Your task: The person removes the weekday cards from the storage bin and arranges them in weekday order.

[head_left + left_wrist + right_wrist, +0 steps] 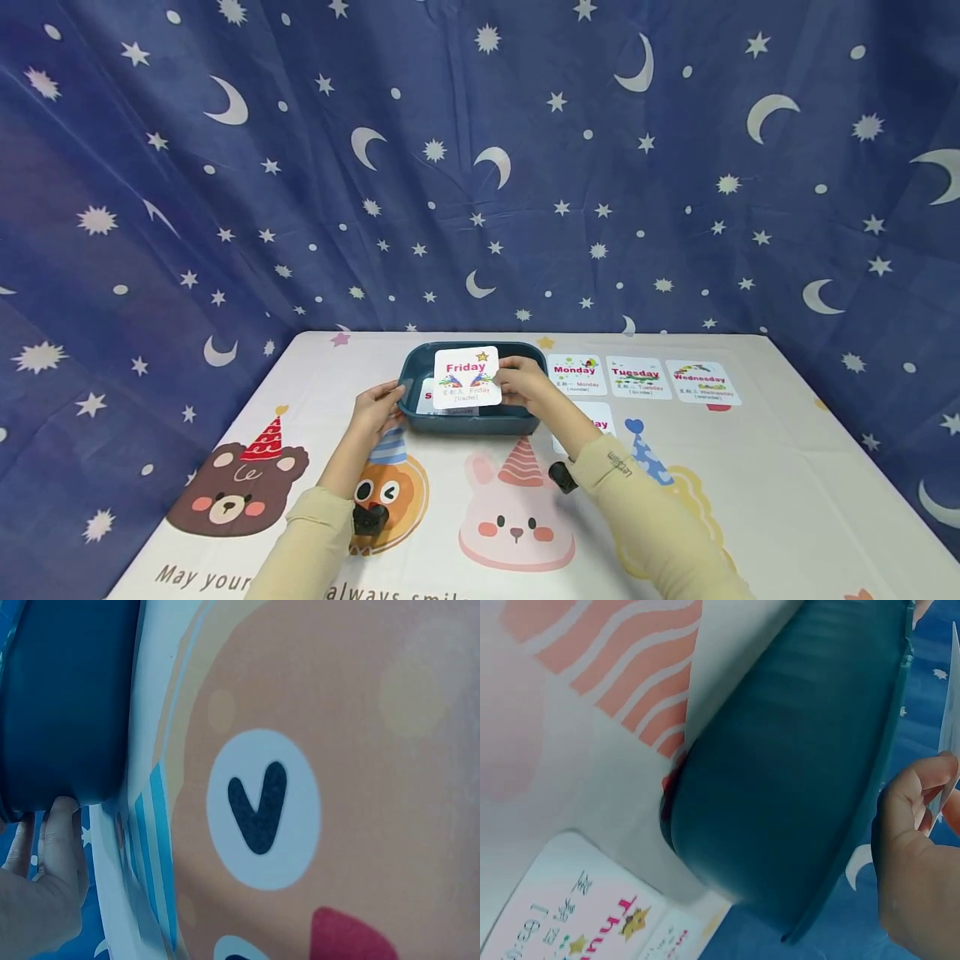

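Above a dark teal plastic bin (471, 426), my right hand (522, 385) pinches the white Friday card (466, 377) by its right edge. The right wrist view shows that card (951, 727) nearly edge-on between the thumb and fingers of the hand (919, 847). My left hand (375, 410) holds the bin's left end, its fingers against the wall; the left wrist view shows the hand (49, 877) touching the bin (67, 705). Inside the bin lies a Saturday card (427, 400), partly hidden behind the Friday card.
Right of the bin lie a Monday card (576, 375), a Tuesday card (638, 378) and a Wednesday card (703, 382) in a row. A Thursday card (577, 907) lies below Monday, partly covered by my right forearm in the head view. A starry blue curtain (480, 208) hangs behind the table.
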Action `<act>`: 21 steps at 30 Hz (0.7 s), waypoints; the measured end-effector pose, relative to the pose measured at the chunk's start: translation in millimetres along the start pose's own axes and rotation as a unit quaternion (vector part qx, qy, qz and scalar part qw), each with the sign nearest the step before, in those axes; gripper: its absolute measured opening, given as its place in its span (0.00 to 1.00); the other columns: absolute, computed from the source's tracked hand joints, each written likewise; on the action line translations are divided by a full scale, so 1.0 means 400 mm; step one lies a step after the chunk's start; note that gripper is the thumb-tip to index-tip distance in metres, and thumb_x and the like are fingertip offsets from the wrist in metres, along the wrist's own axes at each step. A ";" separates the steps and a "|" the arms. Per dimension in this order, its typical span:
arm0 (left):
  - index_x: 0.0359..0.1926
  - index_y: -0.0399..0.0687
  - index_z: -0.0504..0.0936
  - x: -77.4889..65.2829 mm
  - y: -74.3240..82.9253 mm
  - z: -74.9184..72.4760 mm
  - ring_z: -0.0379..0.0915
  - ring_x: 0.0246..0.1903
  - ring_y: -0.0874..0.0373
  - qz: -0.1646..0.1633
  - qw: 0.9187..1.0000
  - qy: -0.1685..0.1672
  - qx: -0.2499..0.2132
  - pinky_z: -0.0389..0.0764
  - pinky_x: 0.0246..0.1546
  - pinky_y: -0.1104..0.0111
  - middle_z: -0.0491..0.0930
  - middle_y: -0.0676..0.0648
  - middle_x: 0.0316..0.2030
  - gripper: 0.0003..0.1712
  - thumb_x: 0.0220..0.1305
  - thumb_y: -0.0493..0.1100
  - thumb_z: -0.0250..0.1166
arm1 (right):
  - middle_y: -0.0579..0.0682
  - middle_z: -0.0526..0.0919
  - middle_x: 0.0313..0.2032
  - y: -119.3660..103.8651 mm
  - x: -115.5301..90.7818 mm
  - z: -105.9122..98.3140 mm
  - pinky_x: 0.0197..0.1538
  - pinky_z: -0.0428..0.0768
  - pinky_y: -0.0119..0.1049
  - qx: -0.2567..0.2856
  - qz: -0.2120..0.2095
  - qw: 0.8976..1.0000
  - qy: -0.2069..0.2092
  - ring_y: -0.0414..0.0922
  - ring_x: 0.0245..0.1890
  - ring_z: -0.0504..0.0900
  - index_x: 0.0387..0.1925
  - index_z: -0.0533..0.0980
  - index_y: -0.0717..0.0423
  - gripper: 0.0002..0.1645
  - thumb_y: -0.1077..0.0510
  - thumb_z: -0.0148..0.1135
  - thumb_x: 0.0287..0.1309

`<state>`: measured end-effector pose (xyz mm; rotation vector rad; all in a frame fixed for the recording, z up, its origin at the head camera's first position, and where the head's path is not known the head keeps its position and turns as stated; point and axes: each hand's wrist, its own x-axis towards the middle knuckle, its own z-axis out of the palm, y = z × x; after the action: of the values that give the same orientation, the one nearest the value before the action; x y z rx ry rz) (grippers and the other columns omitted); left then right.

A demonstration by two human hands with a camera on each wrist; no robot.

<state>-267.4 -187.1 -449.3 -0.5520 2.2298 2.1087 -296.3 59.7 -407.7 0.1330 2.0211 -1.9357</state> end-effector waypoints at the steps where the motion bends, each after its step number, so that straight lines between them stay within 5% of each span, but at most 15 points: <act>1: 0.63 0.34 0.68 0.001 -0.001 0.000 0.77 0.34 0.62 0.001 1.000 0.000 0.001 0.82 0.48 0.64 0.71 0.33 0.55 0.25 0.68 0.41 0.56 | 0.53 0.77 0.33 -0.001 -0.004 -0.004 0.22 0.74 0.26 0.002 0.000 1.000 -0.002 0.40 0.23 0.73 0.55 0.68 0.65 0.24 0.70 0.54 0.54; 13: 0.62 0.34 0.68 0.010 -0.008 0.003 0.75 0.28 0.66 -0.001 1.000 0.003 0.000 0.82 0.48 0.62 0.73 0.36 0.52 0.24 0.68 0.41 0.56 | 0.50 0.76 0.31 -0.007 -0.058 -0.060 0.25 0.76 0.26 -0.009 -0.001 1.000 -0.005 0.39 0.24 0.74 0.54 0.66 0.64 0.22 0.67 0.54 0.56; 21: 0.63 0.35 0.67 0.007 0.001 0.001 0.76 0.33 0.62 -0.008 1.000 0.000 0.001 0.81 0.49 0.62 0.70 0.34 0.56 0.25 0.68 0.41 0.55 | 0.50 0.77 0.32 -0.001 -0.090 -0.113 0.25 0.74 0.27 -0.028 0.001 1.000 -0.005 0.39 0.24 0.74 0.52 0.65 0.63 0.20 0.67 0.53 0.57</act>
<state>-270.0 -187.3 -449.7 -0.5661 2.2202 2.0981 -270.6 110.0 -395.5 0.1112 2.0659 -1.8736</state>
